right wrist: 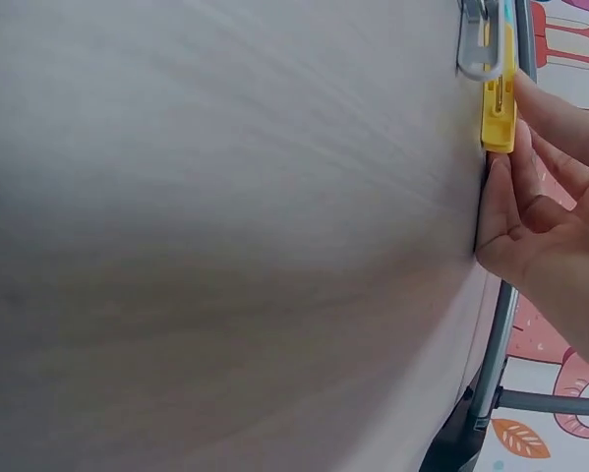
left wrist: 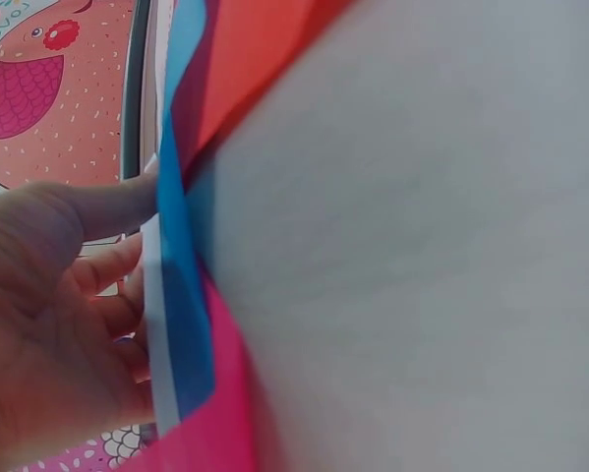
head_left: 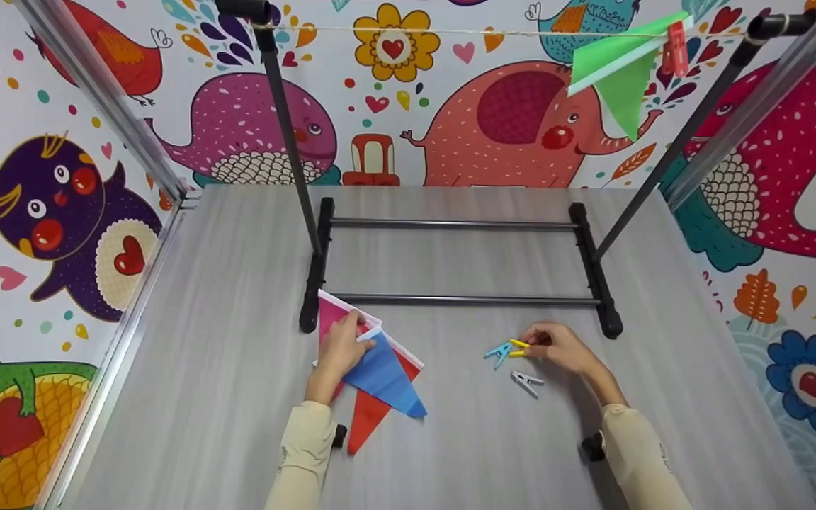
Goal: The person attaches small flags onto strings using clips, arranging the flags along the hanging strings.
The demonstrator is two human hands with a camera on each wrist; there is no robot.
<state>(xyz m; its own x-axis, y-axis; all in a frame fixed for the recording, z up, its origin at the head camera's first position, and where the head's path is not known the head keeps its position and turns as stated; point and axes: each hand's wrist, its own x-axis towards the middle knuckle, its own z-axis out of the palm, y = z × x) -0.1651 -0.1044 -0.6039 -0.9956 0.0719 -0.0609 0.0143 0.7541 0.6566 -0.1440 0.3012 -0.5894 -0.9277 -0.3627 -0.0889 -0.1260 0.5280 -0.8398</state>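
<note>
- Left hand (head_left: 339,348) pinches blue pennant (head_left: 388,375) over tabletop (head_left: 202,319); likely light, limp; I'd hold the white hem (left wrist: 160,364).
- Right hand (head_left: 558,345) pinches yellow clothespin (right wrist: 499,113) near grey clothespin (head_left: 525,384); probably springy; I'd squeeze its ends.

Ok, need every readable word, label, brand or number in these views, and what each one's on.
"LOVE": small and tilted, on the printed wall backdrop, top left of the left wrist view.
Blue bird print, head view: marks like lettering, too small and blurred to read.
Right sleeve: faint marks, too small to read.
Blue flag, grey clothespin: no text visible.
Numbers, brands: none readable.
</note>
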